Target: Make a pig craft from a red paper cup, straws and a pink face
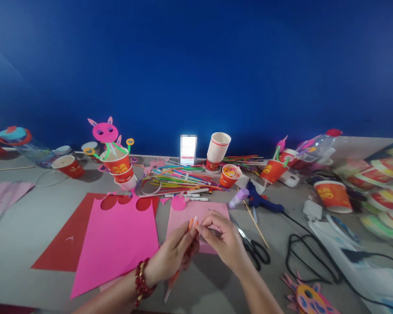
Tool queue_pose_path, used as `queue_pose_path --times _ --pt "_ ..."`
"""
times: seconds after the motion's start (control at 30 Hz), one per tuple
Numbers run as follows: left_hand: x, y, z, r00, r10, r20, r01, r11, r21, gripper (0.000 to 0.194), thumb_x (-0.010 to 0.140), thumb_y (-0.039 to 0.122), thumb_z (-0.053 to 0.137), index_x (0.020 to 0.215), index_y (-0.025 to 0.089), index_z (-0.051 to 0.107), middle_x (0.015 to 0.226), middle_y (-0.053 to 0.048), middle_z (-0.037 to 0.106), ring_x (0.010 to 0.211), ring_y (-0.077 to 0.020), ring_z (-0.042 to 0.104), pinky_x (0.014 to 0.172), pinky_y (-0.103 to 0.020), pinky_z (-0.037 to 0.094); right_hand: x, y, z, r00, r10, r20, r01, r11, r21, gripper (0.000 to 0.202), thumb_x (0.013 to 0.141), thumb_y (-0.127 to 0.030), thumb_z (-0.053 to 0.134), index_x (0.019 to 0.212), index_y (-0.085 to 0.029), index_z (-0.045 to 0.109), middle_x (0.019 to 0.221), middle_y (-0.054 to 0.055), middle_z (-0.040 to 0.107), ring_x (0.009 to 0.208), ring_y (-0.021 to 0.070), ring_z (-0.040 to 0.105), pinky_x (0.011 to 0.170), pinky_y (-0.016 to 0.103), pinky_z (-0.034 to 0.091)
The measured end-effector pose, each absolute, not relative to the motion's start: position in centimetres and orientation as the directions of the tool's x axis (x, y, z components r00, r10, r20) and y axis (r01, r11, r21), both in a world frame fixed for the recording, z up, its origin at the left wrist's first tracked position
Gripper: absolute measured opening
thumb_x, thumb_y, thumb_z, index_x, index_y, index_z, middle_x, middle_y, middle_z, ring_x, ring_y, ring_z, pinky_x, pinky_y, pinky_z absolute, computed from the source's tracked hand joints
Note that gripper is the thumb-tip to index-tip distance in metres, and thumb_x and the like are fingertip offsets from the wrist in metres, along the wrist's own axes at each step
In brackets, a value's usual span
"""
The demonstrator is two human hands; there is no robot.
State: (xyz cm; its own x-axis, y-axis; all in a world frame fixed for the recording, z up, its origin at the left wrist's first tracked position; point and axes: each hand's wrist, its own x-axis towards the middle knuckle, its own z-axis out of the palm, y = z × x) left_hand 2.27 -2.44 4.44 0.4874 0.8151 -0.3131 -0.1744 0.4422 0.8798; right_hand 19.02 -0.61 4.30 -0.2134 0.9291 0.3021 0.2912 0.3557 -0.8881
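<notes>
One orange stick (173, 280), our left hand (176, 249) grips it, our right hand (223, 240) pinches its top, black scissors (249, 240) lie just right of our hands

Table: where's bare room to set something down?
Best patch: bare grey table at left, between the pale pink strip and the red sheet. A smaller gap lies between the scissors and black cable. Crowded: back middle, with pipe cleaners, markers and the cup stack.
</notes>
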Motion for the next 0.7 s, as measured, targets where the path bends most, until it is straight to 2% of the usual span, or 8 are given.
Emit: queue_pose_path --times 0.43,0.7 --pt "2.44 -2.59 3.62 0.458 0.840 -0.289 -0.146 0.392 0.908 0.045 0.089 0.065 0.053 0.083 0.022 0.044 0.055 0.010 0.043 0.035 -0.0017 0.022 0.031 -0.014 0.020 18.72 -0.74 4.86 -0.219 0.921 0.322 0.291 0.377 -0.879 0.024 0.094 -0.029 0.063 0.072 -0.021 0.059 0.075 0.001 0.061 0.073 0.0173 0.060 0.068 0.027 0.046" --pt "2.42 -2.70 4.10 0.474 0.825 -0.308 -0.128 0.411 0.903 0.048 0.086 0.068 0.053 0.083 0.022 0.044 0.053 0.011 0.043 0.033 -0.0013 0.022 0.030 -0.014 0.019 18.54 -0.96 4.59 -0.191 0.931 0.312 0.337 0.360 -0.870 0.023 0.092 -0.026 0.064 0.070 -0.021 0.056 0.074 0.001 0.061 0.072 0.0177 0.061 0.068 0.027 0.046"
